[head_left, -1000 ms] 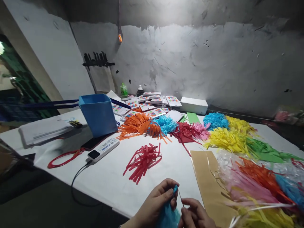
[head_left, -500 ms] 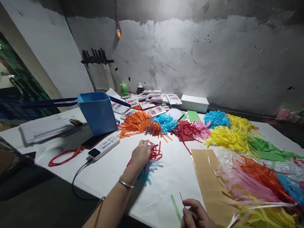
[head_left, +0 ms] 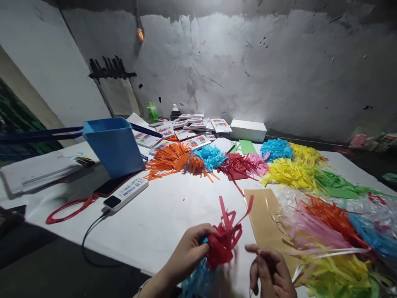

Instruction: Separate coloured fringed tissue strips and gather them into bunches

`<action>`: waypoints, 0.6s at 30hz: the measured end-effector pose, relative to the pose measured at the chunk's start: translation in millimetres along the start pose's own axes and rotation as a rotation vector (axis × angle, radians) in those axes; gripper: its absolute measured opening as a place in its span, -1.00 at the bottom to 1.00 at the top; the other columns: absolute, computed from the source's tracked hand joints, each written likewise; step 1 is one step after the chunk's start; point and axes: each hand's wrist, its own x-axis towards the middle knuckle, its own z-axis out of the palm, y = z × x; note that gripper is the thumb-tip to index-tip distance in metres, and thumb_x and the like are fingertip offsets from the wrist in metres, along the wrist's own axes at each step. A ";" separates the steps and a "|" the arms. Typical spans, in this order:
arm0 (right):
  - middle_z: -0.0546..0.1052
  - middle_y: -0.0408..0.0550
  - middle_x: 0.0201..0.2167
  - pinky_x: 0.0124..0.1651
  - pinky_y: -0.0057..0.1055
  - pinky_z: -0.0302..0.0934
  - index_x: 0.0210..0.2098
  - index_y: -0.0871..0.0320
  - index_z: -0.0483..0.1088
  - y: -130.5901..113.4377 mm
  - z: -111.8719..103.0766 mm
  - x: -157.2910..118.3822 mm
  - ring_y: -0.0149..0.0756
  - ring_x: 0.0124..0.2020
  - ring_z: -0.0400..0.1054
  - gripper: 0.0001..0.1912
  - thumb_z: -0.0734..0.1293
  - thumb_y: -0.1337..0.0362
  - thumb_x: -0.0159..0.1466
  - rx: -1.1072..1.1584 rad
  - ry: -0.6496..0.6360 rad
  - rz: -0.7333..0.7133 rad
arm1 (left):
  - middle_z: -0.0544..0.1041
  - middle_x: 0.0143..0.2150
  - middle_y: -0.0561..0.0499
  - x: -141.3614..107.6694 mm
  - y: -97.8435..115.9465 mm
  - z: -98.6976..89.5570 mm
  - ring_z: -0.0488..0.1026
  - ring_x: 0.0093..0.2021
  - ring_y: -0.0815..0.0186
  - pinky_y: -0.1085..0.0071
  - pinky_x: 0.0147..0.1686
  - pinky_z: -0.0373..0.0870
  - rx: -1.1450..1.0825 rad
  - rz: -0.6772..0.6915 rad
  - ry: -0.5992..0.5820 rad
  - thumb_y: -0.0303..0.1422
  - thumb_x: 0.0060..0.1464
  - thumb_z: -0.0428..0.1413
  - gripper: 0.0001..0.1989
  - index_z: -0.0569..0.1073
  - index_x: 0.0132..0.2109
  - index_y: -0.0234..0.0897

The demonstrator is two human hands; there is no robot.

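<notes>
My left hand (head_left: 194,248) pinches a bunch of red paper fringe (head_left: 225,242), whose strips stick up and to the right. Blue fringe (head_left: 200,279) hangs below that hand, close to the table's front edge. Just right of the red fringe, my right hand (head_left: 268,269) has its thumb and fingers pinched together; whatever lies between them is too small to name. A gap separates the two hands. A brown paper sheet (head_left: 259,215) lies beyond my right hand, beside piles of pink (head_left: 319,225) and yellow fringe (head_left: 338,269).
A blue container (head_left: 114,145) stands at the left, near a white device (head_left: 127,194) with a black cable and a red cord (head_left: 68,211). Farther back are orange fringe (head_left: 170,159), printed packets (head_left: 197,141), a white box (head_left: 248,130) and a green bottle (head_left: 151,111).
My left hand has come nearer and to the right, lifting the red and blue fringe. My right hand has moved slightly right and up. The view has shifted, and the green strip beside my right hand no longer shows.
</notes>
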 end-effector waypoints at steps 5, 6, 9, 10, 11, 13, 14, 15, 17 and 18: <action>0.49 0.05 0.06 -0.49 -0.53 0.29 -0.29 0.10 0.41 -4.2 1.9 0.5 -0.54 -0.56 0.36 -0.76 0.29 0.06 0.37 -0.147 -0.134 -0.149 | 0.59 -0.36 -0.02 -19.5 -2.0 18.2 0.47 -0.31 0.23 0.42 -0.27 0.36 0.005 0.071 -0.078 -0.55 -0.04 0.12 -0.83 0.59 -0.37 -0.26; 0.52 0.04 -0.03 -0.40 -0.51 0.35 -0.30 0.11 0.43 -3.6 0.5 1.2 -0.45 -0.46 0.43 -0.74 0.28 0.06 0.37 -0.200 -0.169 -0.169 | 0.60 -0.34 -0.03 -21.3 -3.1 19.0 0.48 -0.30 0.22 0.41 -0.24 0.37 0.017 0.093 -0.096 -0.57 -0.03 0.11 -0.79 0.60 -0.34 -0.24; 0.56 0.01 -0.25 -0.18 -0.45 0.39 -0.34 0.10 0.49 -0.6 -7.0 4.5 -0.25 -0.20 0.49 -0.73 0.28 0.09 0.36 -0.307 -0.211 -0.232 | 0.63 -0.26 -0.07 -25.2 -4.6 16.2 0.52 -0.23 0.18 0.37 -0.17 0.39 0.100 0.102 -0.193 -0.61 -0.02 0.09 -0.68 0.65 -0.23 -0.19; 0.56 0.01 -0.25 -0.17 -0.45 0.39 -0.34 0.10 0.50 0.8 -9.5 5.3 -0.24 -0.18 0.49 -0.75 0.28 0.12 0.36 -0.332 -0.197 -0.245 | 0.63 -0.20 -0.09 -26.4 -4.6 14.0 0.53 -0.18 0.15 0.35 -0.13 0.40 0.132 0.097 -0.221 -0.61 0.00 0.10 -0.66 0.65 -0.18 -0.17; 0.57 0.02 -0.23 -0.15 -0.44 0.39 -0.33 0.09 0.51 2.2 -11.5 5.5 -0.24 -0.17 0.49 -0.77 0.28 0.14 0.36 -0.354 -0.179 -0.261 | 0.62 -0.14 -0.10 -27.5 -4.4 11.6 0.53 -0.13 0.13 0.33 -0.09 0.40 0.159 0.092 -0.226 -0.58 0.02 0.12 -0.65 0.65 -0.12 -0.14; 0.58 0.02 -0.20 -0.08 -0.41 0.38 -0.28 0.07 0.52 5.1 -12.8 4.1 -0.23 -0.14 0.50 -0.80 0.27 0.19 0.37 -0.383 -0.156 -0.305 | 0.59 0.00 -0.13 -29.7 -4.3 8.5 0.50 0.01 0.08 0.27 0.03 0.38 0.187 0.084 -0.163 -0.52 0.09 0.14 -0.64 0.63 -0.01 -0.08; 0.59 0.01 -0.20 -0.05 -0.40 0.37 -0.26 0.06 0.52 6.3 -11.8 2.3 -0.24 -0.13 0.50 -0.81 0.27 0.21 0.37 -0.384 -0.159 -0.326 | 0.57 0.06 -0.14 -30.7 -4.5 8.7 0.47 0.08 0.05 0.24 0.10 0.34 0.188 0.083 -0.116 -0.48 0.12 0.14 -0.63 0.61 0.03 -0.06; 0.59 -0.01 -0.19 -0.02 -0.40 0.36 -0.25 0.05 0.52 7.1 -9.8 0.1 -0.25 -0.12 0.50 -0.81 0.26 0.23 0.38 -0.373 -0.174 -0.343 | 0.56 0.10 -0.13 -31.4 -5.0 10.4 0.44 0.12 0.04 0.22 0.15 0.29 0.182 0.081 -0.077 -0.45 0.13 0.15 -0.63 0.60 0.06 -0.04; 0.59 -0.04 -0.21 -0.04 -0.42 0.36 -0.25 0.03 0.51 7.3 -4.3 -5.1 -0.28 -0.14 0.50 -0.81 0.25 0.23 0.39 -0.323 -0.226 -0.351 | 0.58 0.07 -0.14 -32.1 -6.3 18.0 0.45 0.10 0.03 0.22 0.16 0.28 0.145 0.067 -0.071 -0.39 0.14 0.18 -0.66 0.60 0.06 -0.06; 0.58 -0.04 -0.23 -0.07 -0.43 0.36 -0.26 0.02 0.50 6.5 -1.9 -7.6 -0.29 -0.15 0.50 -0.80 0.24 0.21 0.40 -0.297 -0.246 -0.340 | 0.61 0.00 -0.14 -32.1 -7.2 23.1 0.48 0.04 0.04 0.24 0.11 0.32 0.110 0.055 -0.089 -0.34 0.15 0.19 -0.71 0.62 0.02 -0.09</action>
